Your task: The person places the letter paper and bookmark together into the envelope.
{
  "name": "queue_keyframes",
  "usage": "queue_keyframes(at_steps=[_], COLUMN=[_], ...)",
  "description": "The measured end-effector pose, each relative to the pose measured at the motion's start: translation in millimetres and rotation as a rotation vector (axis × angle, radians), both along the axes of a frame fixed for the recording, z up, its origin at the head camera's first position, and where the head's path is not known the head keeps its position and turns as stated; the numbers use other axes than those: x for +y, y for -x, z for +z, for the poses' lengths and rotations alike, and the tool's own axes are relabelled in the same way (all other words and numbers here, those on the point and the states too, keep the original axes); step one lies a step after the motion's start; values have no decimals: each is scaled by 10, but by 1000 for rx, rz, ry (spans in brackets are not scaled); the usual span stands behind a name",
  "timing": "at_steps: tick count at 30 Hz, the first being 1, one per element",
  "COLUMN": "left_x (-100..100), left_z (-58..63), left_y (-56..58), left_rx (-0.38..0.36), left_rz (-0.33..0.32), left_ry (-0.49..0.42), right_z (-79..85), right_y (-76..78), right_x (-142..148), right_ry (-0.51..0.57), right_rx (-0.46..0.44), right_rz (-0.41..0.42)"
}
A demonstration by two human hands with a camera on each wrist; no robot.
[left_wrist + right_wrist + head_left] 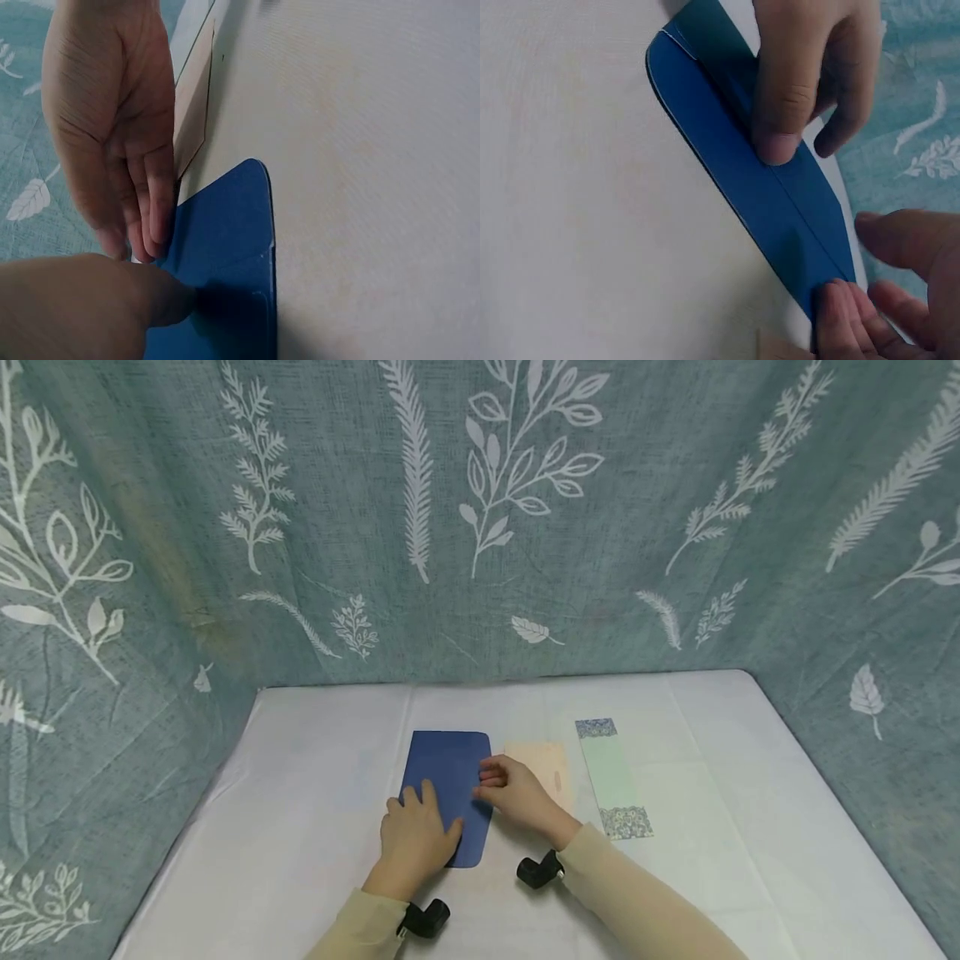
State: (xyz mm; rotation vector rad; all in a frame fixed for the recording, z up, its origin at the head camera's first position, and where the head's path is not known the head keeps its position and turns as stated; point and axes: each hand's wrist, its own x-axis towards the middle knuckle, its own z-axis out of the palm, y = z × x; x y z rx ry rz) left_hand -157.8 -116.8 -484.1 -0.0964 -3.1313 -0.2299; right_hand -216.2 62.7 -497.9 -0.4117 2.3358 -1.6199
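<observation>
A flat, dark blue notebook (450, 756) with rounded right corners lies on the white cloth. My left hand (416, 839) rests on its lower left part with the fingers spread. In the right wrist view, the left thumb (780, 146) presses on the blue cover (697, 120). My right hand (517, 789) is at the notebook's right edge. Its fingertips (836, 307) lie against that edge, and the thumb stands apart from them. Seen from the left wrist, the right hand (124, 127) has fairly straight fingers reaching down to the blue edge.
A beige card (555, 760) lies right of the notebook, partly behind my right hand. Farther right is a pale green strip (609, 768) with patterned ends. A white cloth (322, 760) covers the table. Behind it hangs a teal curtain (337, 527) with white leaves.
</observation>
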Motion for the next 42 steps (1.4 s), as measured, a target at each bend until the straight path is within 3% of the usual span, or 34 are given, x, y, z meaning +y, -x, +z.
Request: queue_keyframes(at_steps=[9,18,29,37,42], left_x=[12,37,99,169,160], left_z=[46,80,19,33,59], left_y=[-8,21,42,107,114], left_rx=[16,21,46,-24,-42], left_rz=[57,14,47,130,114], left_ry=[-21,69,13,46,37], right_z=[-70,-77,-82,-119,-112], right_y=[-10,-44,-61,-46,-49], right_x=[-122,-101,-72,-88,-97], right_ry=[1,3,7,9,-24], right_rx=[38,24,39,53,86], right_rz=[1,-4,-31,-32,-41])
